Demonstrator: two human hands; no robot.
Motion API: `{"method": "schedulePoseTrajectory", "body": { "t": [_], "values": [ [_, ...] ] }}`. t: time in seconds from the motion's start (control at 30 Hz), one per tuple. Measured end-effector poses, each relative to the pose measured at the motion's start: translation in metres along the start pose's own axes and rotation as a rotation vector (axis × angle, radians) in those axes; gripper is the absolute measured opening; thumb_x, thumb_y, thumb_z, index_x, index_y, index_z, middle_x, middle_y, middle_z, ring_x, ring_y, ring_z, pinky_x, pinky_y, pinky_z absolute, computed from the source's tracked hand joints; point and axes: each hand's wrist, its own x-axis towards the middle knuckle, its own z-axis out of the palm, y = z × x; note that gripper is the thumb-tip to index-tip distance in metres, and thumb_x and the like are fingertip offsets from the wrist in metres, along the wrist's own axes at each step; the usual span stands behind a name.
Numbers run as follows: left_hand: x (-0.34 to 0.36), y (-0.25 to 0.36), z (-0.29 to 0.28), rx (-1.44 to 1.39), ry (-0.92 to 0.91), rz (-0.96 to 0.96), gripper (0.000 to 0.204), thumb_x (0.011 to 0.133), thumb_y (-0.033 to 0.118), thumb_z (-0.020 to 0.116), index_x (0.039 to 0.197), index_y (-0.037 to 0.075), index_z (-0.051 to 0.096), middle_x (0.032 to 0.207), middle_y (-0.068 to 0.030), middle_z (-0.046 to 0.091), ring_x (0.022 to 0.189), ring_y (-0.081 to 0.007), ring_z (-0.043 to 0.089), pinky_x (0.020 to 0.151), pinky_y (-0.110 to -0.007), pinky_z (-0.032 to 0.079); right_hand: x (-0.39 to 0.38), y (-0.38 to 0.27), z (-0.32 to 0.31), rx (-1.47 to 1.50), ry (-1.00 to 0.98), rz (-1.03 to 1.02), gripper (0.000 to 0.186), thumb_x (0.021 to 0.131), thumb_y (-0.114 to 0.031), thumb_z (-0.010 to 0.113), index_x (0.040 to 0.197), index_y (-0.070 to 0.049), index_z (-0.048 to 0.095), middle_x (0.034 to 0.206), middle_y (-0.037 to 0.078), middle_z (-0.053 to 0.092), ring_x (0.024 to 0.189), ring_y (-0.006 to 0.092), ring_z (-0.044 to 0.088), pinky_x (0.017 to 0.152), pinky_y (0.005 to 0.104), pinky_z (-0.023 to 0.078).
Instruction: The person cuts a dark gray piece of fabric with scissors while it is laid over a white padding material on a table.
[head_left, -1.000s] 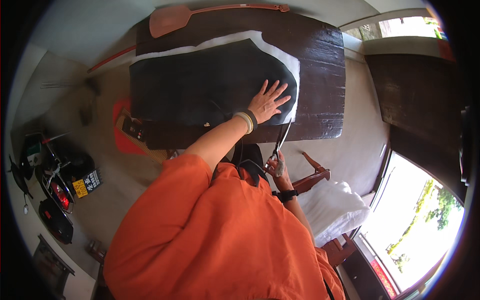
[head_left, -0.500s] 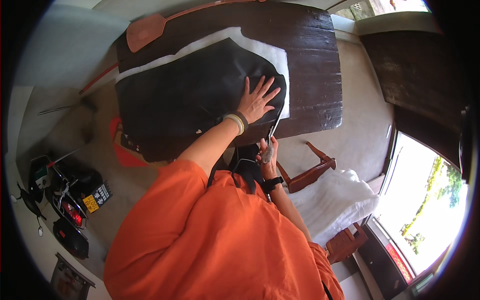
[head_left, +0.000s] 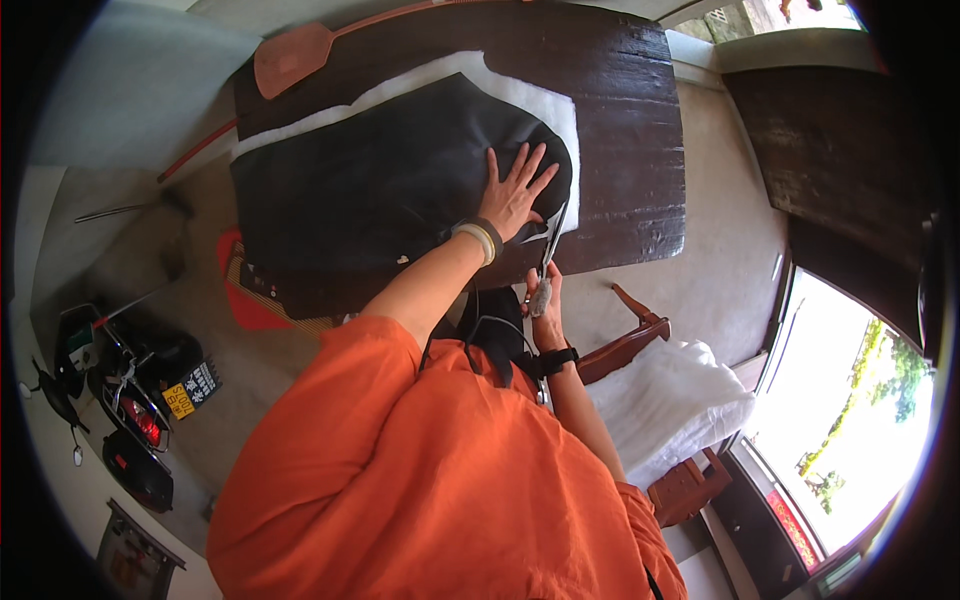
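A black sheet of material [head_left: 350,190] lies over white padding [head_left: 500,85] on a dark wooden table [head_left: 630,130]. The padding's fluffy border shows along the far and right sides. My left hand [head_left: 513,195] presses flat on the black sheet near its right end, fingers spread. Off the table's near edge, my right hand [head_left: 545,310] is closed round the scissors [head_left: 553,245], whose handle looks wrapped in grey. Their blades point away from me, along the right edge of the sheet and padding.
An orange fly swatter [head_left: 293,62] lies along the table's far edge. A red stool [head_left: 245,300] stands at the left near side. To the right, white wadding [head_left: 670,400] is draped over wooden furniture [head_left: 625,345]. A motorcycle [head_left: 140,400] is parked at left.
The scissor blades look further apart. More white padding shows beside them, near my left palm. My left hand stays flat on the sheet, with only slight movement; my right hand has shifted a little rightward.
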Motion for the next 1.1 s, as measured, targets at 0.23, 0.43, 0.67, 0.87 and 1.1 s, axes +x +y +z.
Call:
{"method": "schedulePoseTrajectory", "body": {
  "t": [0.23,0.43,0.67,0.87,1.1],
  "values": [
    [0.006,0.007,-0.010,0.029,-0.123,-0.098,0.100,0.059,0.041,0.077,0.141,0.032,0.020,0.150,-0.0077,0.000,0.136,-0.0362,0.009,0.090,-0.077,0.017,-0.009,-0.008,0.003,0.127,0.057,0.087,0.059,0.088,-0.033,0.058,0.133,-0.010,0.027,0.082,-0.003,0.044,0.063,0.0039,0.040,0.048,0.0180,0.033],
    [0.015,0.012,-0.007,0.064,-0.178,-0.137,0.103,0.057,0.041,0.079,0.141,0.033,0.020,0.150,-0.0077,-0.002,0.135,-0.0405,0.006,0.085,-0.080,0.018,0.010,-0.018,0.000,0.076,0.040,0.051,0.062,0.087,-0.035,0.059,0.132,-0.005,0.028,0.082,-0.001,0.044,0.069,0.0063,0.043,0.057,0.0221,0.038],
    [0.019,0.012,-0.004,0.075,-0.183,-0.148,0.106,0.054,0.041,0.080,0.141,0.032,0.020,0.150,-0.0076,0.000,0.135,-0.0398,0.006,0.085,-0.080,0.018,0.013,-0.018,-0.007,0.011,0.079,0.028,0.056,0.086,-0.032,0.062,0.129,-0.008,0.035,0.071,-0.003,0.043,0.061,0.0052,0.044,0.049,0.0186,0.035],
    [0.018,0.011,-0.007,0.070,-0.203,-0.171,0.109,0.053,0.041,0.080,0.142,0.028,0.019,0.150,-0.0068,0.003,0.136,-0.0388,0.006,0.085,-0.080,0.019,0.017,-0.030,-0.039,-0.064,-0.068,0.078,0.059,0.086,-0.030,0.062,0.132,-0.009,0.032,0.072,-0.003,0.044,0.059,0.0056,0.042,0.049,0.0195,0.035],
    [0.019,0.015,-0.005,0.096,-0.204,-0.193,0.110,0.053,0.042,0.079,0.143,0.025,0.018,0.150,-0.0064,0.004,0.136,-0.0371,0.006,0.085,-0.080,0.019,0.048,-0.040,-0.051,-0.352,-0.084,-0.002,0.064,0.087,-0.037,0.059,0.134,-0.007,0.028,0.076,-0.002,0.040,0.062,0.0061,0.038,0.052,0.0213,0.035]
  ]
}}
